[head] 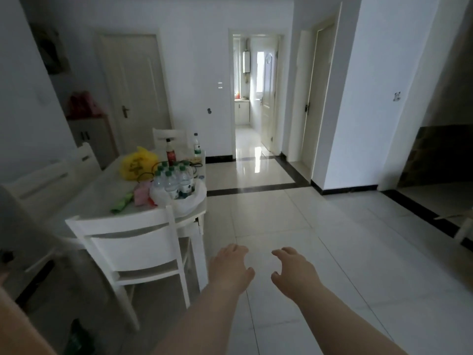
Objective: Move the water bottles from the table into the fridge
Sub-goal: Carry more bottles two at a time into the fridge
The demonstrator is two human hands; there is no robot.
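A pack of several clear water bottles with green caps [175,179] stands in a white plastic bag on the white table [99,198], near its right edge. One more water bottle [196,145] stands alone at the table's far end. My left hand [230,267] and my right hand [294,271] are stretched out over the floor tiles, right of the table and well short of the bottles. Both hands hold nothing, fingers loosely curled and apart. No fridge is in view.
A white chair [133,242] stands at the table's near end, other chairs along its left side and far end. A yellow bag [138,163], a dark sauce bottle [171,152] and pink and green items lie on the table. An open doorway [256,98] leads ahead.
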